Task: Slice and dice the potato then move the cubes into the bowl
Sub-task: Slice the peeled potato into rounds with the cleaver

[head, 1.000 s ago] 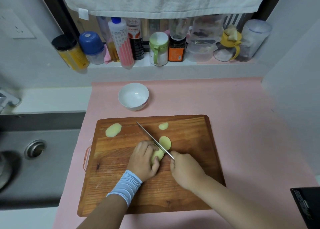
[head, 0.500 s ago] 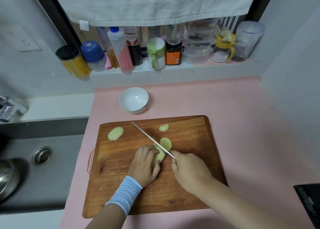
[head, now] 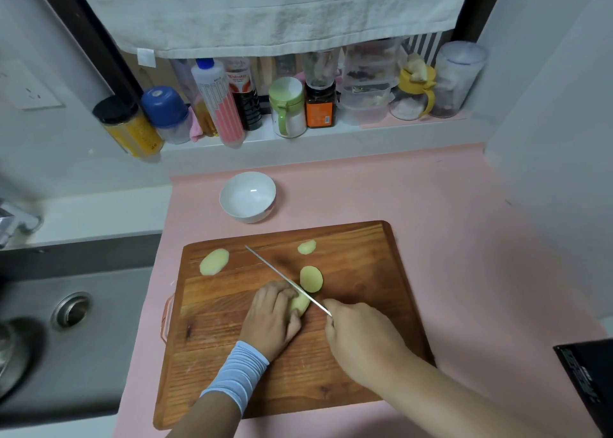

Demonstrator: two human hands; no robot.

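A hand can pass freely over the pink counter (head: 447,238) along its right edge, between the rectangular wooden cutting board (head: 358,251) and the grey wall (head: 547,139). Near the far edge, a round white ceramic bowl (head: 247,196) stands just beyond the board, with open pink surface to its right. The board's middle is blocked by the left hand (head: 270,321) curled over a pale potato chunk (head: 300,303) and the right hand (head: 361,341) gripping a thin steel knife (head: 282,275). Three pale potato slices (head: 311,279) dot its far half. A flat black object (head: 587,381) occupies the counter's near right corner.
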